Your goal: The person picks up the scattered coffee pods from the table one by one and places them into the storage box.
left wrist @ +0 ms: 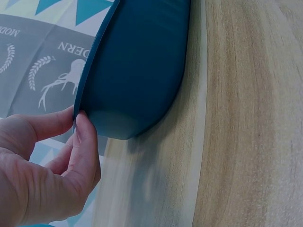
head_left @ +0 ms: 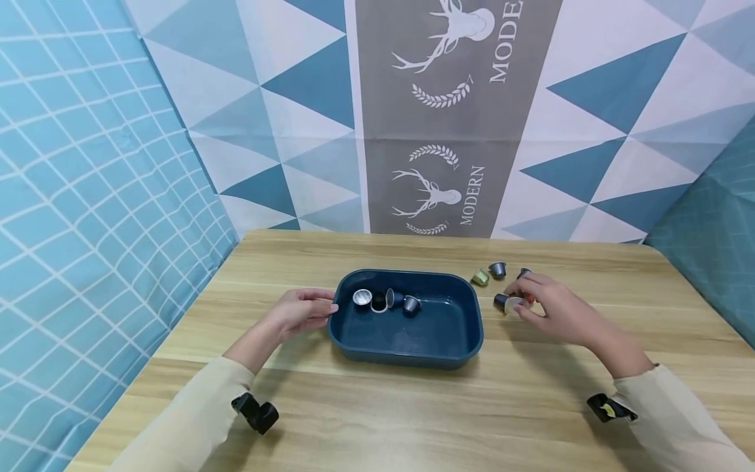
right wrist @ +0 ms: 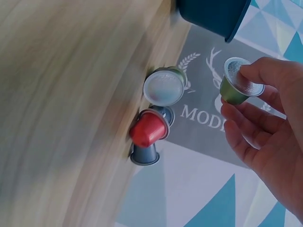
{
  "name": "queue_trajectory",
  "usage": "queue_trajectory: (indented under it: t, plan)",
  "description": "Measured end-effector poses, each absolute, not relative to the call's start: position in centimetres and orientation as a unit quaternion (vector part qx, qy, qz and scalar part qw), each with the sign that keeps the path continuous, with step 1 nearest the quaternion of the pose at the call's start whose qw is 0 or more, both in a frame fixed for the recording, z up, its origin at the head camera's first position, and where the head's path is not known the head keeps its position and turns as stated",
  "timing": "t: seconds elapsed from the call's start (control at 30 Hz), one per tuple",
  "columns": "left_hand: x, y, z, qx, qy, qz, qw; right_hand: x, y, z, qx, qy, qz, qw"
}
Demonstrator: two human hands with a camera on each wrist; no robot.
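My left hand [head_left: 303, 310] pinches the left rim of a dark blue plastic bin [head_left: 407, 354] between thumb and fingers. The left wrist view shows this hand [left wrist: 57, 165] at the edge of the bin [left wrist: 137, 61]. Inside the bin lie several coffee capsules, among them a silver-lidded one [head_left: 362, 297] and a dark one [head_left: 411, 305]. To the right of the bin, my right hand [head_left: 557, 308] is low among loose capsules. In the right wrist view, that hand [right wrist: 272, 109] pinches a green capsule [right wrist: 232, 93] with a silver lid by thumb and fingertips.
Near the bin's right end sit a yellow-green capsule [head_left: 480, 277] and a grey-blue capsule [head_left: 498, 270]. A red capsule [right wrist: 147, 129] leans among others in the right wrist view. Behind the wooden table [head_left: 366, 419] hangs a patterned cloth [head_left: 312, 131].
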State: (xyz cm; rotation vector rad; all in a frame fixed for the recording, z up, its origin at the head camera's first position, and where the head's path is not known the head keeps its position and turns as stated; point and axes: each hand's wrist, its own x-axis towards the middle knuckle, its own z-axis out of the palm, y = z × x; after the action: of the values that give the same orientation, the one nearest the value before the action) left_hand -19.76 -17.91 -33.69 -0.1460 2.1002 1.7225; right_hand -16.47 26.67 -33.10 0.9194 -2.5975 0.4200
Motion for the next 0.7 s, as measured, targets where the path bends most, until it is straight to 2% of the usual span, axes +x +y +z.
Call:
queue_trajectory:
  t: [0.3,0.7]
  plan:
    - [-19.9,-18.0,-33.6,-0.047,0.755,0.620,0.209,-16.7,25.5,-32.5,0.299,-0.930,0.150,0.154]
    - [-19.9,-17.9,-33.7,-0.052,0.755,0.620,0.208,-17.2,23.5,-31.4,0.308,-0.929,0.165,0.124]
